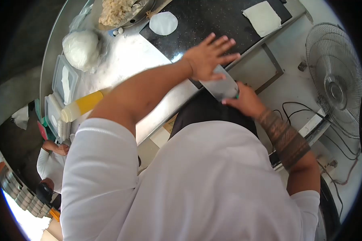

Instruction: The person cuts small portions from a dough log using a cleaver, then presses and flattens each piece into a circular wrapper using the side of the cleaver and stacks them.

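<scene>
My right hand (247, 100) is closed around the handle of a cleaver (221, 85), a wide metal blade with a bit of green showing at the grip. The blade is held in front of my body, by the near edge of the black board (207, 20). Over the far end of the blade my left hand (210, 59) is stretched out with its fingers spread; whether the palm touches the metal, I cannot tell. A thin round white dough wrapper (163, 23) lies on the board. At the board's right end is a folded white cloth (262, 19).
On the metal table (128, 60) are a bowl of pale filling (116, 13), a plastic-wrapped white lump (81, 49), plastic containers (65, 78) and a bottle of yellow liquid (84, 105). A fan (334, 86) and cables stand right. Another person (52, 160) is at lower left.
</scene>
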A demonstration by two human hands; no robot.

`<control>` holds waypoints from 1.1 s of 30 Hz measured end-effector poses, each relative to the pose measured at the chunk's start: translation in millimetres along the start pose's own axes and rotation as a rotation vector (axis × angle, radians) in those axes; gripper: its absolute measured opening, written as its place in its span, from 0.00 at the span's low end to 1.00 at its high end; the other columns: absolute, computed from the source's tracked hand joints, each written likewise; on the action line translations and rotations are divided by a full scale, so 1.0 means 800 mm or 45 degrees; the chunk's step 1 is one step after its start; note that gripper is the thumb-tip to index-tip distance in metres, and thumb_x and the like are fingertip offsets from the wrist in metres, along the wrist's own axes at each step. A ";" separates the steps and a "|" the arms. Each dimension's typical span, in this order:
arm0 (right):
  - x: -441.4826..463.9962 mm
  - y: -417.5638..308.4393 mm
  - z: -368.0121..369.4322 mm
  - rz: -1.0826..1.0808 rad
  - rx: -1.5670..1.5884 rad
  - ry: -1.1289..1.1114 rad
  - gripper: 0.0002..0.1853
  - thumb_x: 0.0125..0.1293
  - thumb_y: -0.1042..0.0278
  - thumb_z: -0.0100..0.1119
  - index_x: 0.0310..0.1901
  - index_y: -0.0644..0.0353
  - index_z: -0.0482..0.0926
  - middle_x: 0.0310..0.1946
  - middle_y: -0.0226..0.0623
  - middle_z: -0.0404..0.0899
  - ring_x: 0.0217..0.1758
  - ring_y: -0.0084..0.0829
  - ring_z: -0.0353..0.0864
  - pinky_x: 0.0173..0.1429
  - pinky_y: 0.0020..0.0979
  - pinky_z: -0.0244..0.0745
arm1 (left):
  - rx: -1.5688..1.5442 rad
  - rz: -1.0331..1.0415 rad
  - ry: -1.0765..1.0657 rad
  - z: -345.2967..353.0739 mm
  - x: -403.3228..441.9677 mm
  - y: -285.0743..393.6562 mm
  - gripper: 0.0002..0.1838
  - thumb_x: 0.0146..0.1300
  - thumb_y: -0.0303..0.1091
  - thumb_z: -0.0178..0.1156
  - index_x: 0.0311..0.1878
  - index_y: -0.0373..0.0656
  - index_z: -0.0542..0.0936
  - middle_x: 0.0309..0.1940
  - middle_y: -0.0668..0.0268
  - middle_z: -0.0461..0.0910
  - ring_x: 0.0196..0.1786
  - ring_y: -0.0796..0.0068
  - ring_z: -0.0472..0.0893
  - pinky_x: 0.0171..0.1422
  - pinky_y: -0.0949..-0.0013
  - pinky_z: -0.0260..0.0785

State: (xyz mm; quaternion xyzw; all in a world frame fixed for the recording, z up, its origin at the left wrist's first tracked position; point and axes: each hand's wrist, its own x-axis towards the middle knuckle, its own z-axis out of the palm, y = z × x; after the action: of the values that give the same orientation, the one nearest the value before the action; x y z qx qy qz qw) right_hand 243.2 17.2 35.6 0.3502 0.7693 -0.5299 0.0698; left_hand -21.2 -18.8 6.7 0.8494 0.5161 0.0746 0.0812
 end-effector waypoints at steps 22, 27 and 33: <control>0.010 0.017 -0.020 0.103 -0.070 0.100 0.39 0.60 0.52 0.83 0.65 0.67 0.75 0.57 0.55 0.86 0.62 0.51 0.85 0.66 0.44 0.78 | 0.084 0.045 0.050 0.001 0.049 -0.010 0.45 0.71 0.74 0.52 0.87 0.73 0.57 0.89 0.55 0.50 0.89 0.44 0.51 0.88 0.30 0.40; 0.078 0.005 -0.077 -0.049 -0.182 0.146 0.38 0.61 0.51 0.82 0.64 0.67 0.77 0.52 0.50 0.87 0.55 0.44 0.87 0.61 0.43 0.79 | 0.283 -0.016 0.167 -0.018 0.075 -0.074 0.47 0.70 0.71 0.55 0.87 0.65 0.58 0.88 0.50 0.50 0.88 0.41 0.52 0.87 0.28 0.40; 0.049 -0.029 -0.049 -0.025 0.085 0.105 0.38 0.58 0.55 0.84 0.63 0.70 0.78 0.52 0.52 0.88 0.56 0.44 0.88 0.63 0.40 0.81 | 0.063 0.134 0.343 -0.013 0.054 -0.083 0.48 0.69 0.72 0.57 0.88 0.68 0.57 0.89 0.53 0.50 0.89 0.44 0.51 0.88 0.29 0.41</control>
State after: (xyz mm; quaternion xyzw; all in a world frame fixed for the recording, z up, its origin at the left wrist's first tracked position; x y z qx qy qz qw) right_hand 210.0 64.8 51.4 0.3664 0.7567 -0.5410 0.0213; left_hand -60.6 50.4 4.3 0.8593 0.4788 0.1795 -0.0137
